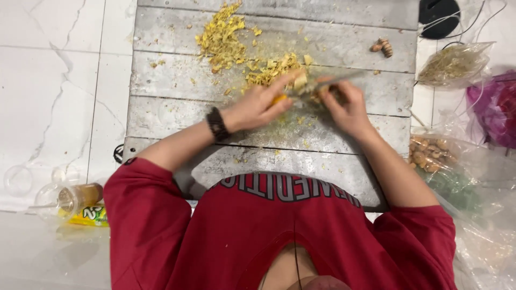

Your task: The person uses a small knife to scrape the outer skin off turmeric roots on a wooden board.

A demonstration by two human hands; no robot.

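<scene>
My left hand (pixel 257 104), with a dark band on its wrist, pinches a pale yellow root piece (pixel 299 80) against a grey wooden plank board (pixel 177 80). My right hand (pixel 346 104) grips a knife whose blurred blade (pixel 344 79) lies across the root just right of my left fingers. Chopped yellow bits (pixel 223 37) are piled on the board beyond my hands, and a smaller heap (pixel 269 67) lies right by my left fingertips.
A whole brown root (pixel 382 47) lies at the board's far right. Clear plastic bags (pixel 454 62) and a bag of brown roots (pixel 430 153) sit to the right, near a purple bag (pixel 494 104). A black round object (pixel 439 16) is at top right. A glass jar (pixel 80 196) lies on the white floor at left.
</scene>
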